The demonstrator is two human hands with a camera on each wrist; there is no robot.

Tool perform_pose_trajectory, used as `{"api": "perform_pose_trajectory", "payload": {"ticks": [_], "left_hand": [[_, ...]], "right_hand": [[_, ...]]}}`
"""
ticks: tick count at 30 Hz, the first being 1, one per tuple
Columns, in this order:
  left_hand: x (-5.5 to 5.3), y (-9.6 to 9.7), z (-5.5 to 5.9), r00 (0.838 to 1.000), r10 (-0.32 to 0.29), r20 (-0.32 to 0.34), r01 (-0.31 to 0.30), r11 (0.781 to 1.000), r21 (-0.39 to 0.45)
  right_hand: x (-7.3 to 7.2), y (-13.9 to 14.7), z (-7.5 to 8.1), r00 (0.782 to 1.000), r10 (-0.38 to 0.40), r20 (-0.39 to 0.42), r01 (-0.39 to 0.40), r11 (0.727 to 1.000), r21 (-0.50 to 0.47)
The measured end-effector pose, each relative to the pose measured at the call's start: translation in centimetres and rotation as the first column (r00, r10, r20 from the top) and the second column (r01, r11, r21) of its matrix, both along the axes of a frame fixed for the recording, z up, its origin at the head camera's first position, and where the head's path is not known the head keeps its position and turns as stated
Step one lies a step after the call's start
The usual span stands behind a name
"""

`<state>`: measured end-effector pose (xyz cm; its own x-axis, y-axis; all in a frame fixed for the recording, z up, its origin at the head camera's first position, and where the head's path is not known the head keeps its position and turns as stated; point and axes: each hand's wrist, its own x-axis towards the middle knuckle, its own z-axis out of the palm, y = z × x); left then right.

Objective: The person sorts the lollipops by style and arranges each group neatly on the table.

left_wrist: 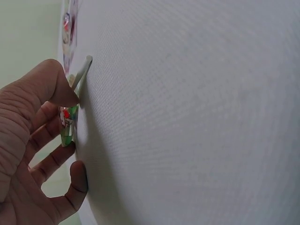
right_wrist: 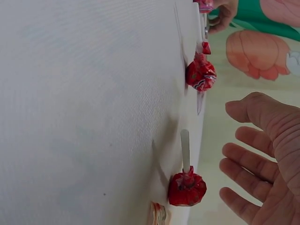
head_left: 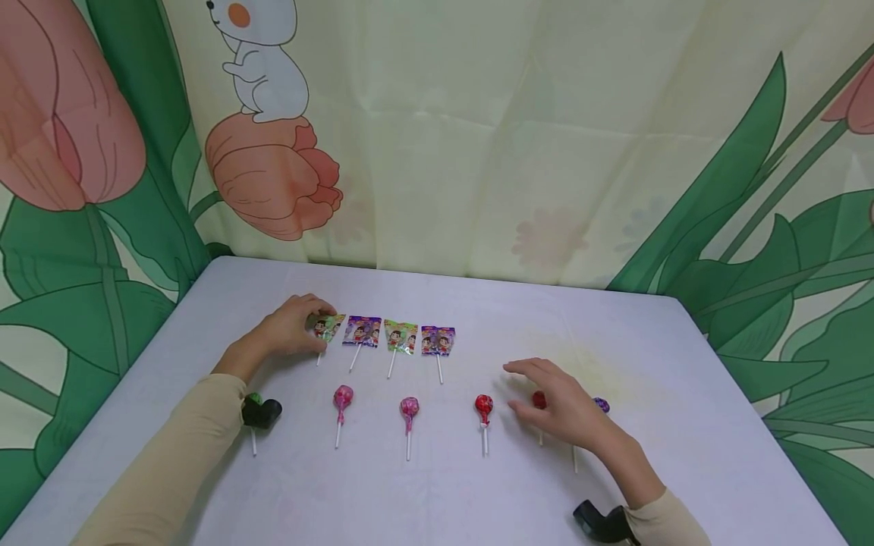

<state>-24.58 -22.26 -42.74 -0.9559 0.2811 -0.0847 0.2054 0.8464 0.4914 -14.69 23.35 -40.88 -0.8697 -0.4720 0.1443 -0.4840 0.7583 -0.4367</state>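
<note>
At the left end of a row of flat-wrapped lollipops, my left hand (head_left: 292, 327) pinches a green-wrapped lollipop (head_left: 331, 327) between thumb and fingers, its white stick poking out below. In the left wrist view, the wrapper (left_wrist: 68, 123) is close to the tabletop and partly hidden by the thumb. My right hand (head_left: 556, 402) hovers with fingers spread and holds nothing. Beneath it, a round red lollipop (head_left: 539, 399) is partly covered; the right wrist view shows that red lollipop (right_wrist: 187, 190) apart from the fingers.
Right of the left hand lie a purple packet (head_left: 362, 331), a green one (head_left: 400, 337) and another purple packet (head_left: 438, 341). Nearer, pink lollipops (head_left: 344, 396), a red lollipop (head_left: 483, 408) and a purple one (head_left: 602, 405) form a row. A printed curtain (head_left: 437, 152) hangs behind the table.
</note>
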Motion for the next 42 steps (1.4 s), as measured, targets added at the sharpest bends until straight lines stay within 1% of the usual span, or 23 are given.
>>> {"api": "perform_pose_trajectory", "payload": {"ticks": [6,13,18,22,31,36,42], "left_hand": [[0.0,0.1,0.0,1.0,-0.001,-0.002,0.001,1.0,-0.007],[0.0,0.1,0.0,1.0,0.005,0.003,-0.005,1.0,-0.009],[-0.1,0.1,0.0,1.0,-0.002,0.004,0.002,1.0,-0.008],[-0.1,0.1,0.1,1.0,0.004,0.009,-0.004,1.0,-0.015],[0.2,0.1,0.2,1.0,0.0,0.0,0.0,1.0,-0.008],[0.2,0.1,0.2,1.0,0.002,-0.005,-0.002,1.0,-0.008],[0.1,0.1,0.1,1.0,0.006,0.008,-0.006,1.0,-0.008]], "right_hand": [[0.1,0.7,0.1,1.0,-0.009,0.004,0.009,1.0,-0.01],[0.3,1.6,0.0,1.0,-0.009,-0.012,0.009,1.0,-0.018],[0.5,2.1,0.1,1.0,-0.024,0.01,0.025,1.0,-0.013],[0.6,2.5,0.1,0.999,-0.039,0.032,0.039,0.999,0.003],[1.0,3.5,0.1,0.995,-0.071,0.068,0.069,0.997,0.035],[1.1,4.1,0.2,0.995,-0.054,0.084,0.05,0.998,0.041],[1.4,5.0,0.4,0.995,-0.024,0.096,0.021,0.999,0.036]]}}
